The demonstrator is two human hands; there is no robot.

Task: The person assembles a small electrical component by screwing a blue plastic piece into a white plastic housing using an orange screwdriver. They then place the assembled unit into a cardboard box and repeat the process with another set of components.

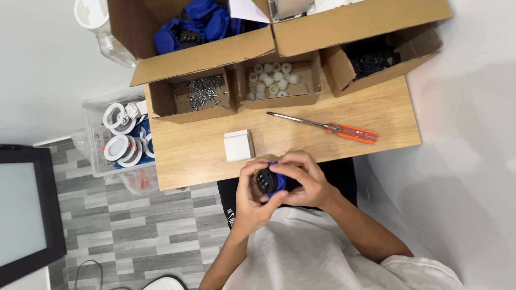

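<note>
Both my hands hold one small part at the near edge of the wooden table (344,115): a black round plug piece (267,181) with several holes, set in a blue shell. My left hand (251,196) cups it from the left and below. From the right and above, my right hand (305,180) wraps over it, fingers curled on the blue shell. Just beyond my hands, a small white block (238,145) lies on the table. An orange-handled screwdriver (344,130) lies further right, its tip pointing left.
Open cardboard boxes line the far edge: screws (200,91), white round caps (271,79), black parts (371,56), blue parts (199,24). A clear bin (98,156) of white round fittings stands left of the table. A dark monitor (24,212) is at far left.
</note>
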